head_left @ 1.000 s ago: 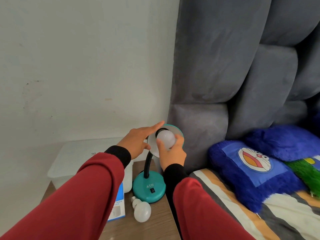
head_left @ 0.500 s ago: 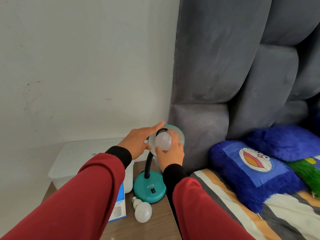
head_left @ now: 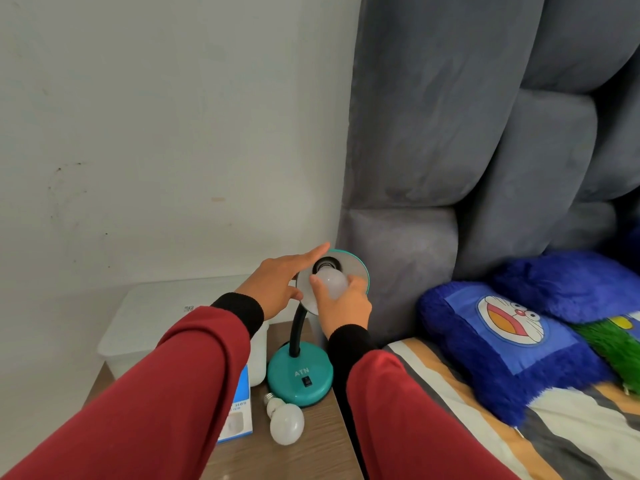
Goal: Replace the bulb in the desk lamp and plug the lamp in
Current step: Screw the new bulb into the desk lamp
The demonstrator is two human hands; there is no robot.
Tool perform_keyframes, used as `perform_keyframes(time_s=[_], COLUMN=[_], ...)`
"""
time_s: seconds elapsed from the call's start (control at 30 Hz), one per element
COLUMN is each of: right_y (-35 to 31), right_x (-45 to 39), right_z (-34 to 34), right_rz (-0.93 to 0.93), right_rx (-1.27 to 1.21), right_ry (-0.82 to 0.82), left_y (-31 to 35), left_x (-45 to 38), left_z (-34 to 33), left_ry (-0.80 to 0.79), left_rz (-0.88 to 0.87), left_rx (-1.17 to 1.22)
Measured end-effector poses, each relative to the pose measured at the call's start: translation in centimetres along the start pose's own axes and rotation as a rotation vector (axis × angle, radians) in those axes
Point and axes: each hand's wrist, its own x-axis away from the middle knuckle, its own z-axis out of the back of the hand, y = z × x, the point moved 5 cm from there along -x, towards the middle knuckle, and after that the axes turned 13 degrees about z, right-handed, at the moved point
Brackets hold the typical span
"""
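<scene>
A teal desk lamp (head_left: 300, 378) with a black gooseneck stands on the wooden bedside table (head_left: 311, 448). Its round shade (head_left: 356, 268) faces me. My right hand (head_left: 343, 306) grips a white bulb (head_left: 333, 283) whose base sits at the black socket in the shade. My left hand (head_left: 277, 282) rests with straight fingers against the shade's left rim, steadying it. A second white bulb (head_left: 285, 422) lies on the table in front of the lamp base. No plug or cord is visible.
A blue and white bulb box (head_left: 239, 414) lies left of the loose bulb, partly under my left sleeve. A translucent plastic bin (head_left: 152, 323) sits behind it. A grey padded headboard (head_left: 450, 168) and a bed with blue cushions (head_left: 512, 337) are to the right.
My right hand has turned on the bulb, its fingers shifting round it at the socket. The left hand stays on the shade's rim.
</scene>
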Motion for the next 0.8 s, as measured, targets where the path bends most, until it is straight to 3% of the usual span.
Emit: perform_keyframes(time_s=[0.13,0.3,0.43,0.63,0.8], right_y=[-0.54,0.01,-0.26,0.08,-0.11], right_x=[0.30,0.36,0.51,-0.02,0.28], right_z=[0.00,0.03,-0.06,-0.01,0.02], right_rz=[0.115,0.050,0.129,0.001,0.095], right_rx=[0.065,-0.020,0.072,0.049,0.120], right_ry=[-0.051,-0.024,-0.035,-0.018,-0.053], left_y=[-0.08,0.00,-0.03,-0.10,0.02], left_x=[-0.10,-0.06,-0.17,-0.05,-0.09], left_z=[-0.05,-0.03,-0.16,-0.06,-0.07], left_ry=[-0.014,-0.010,-0.016,-0.005,-0.010], left_rz=[0.013,0.007,0.014,0.003,0.005], left_rx=[0.014,0.004,-0.001,0.013,0.010])
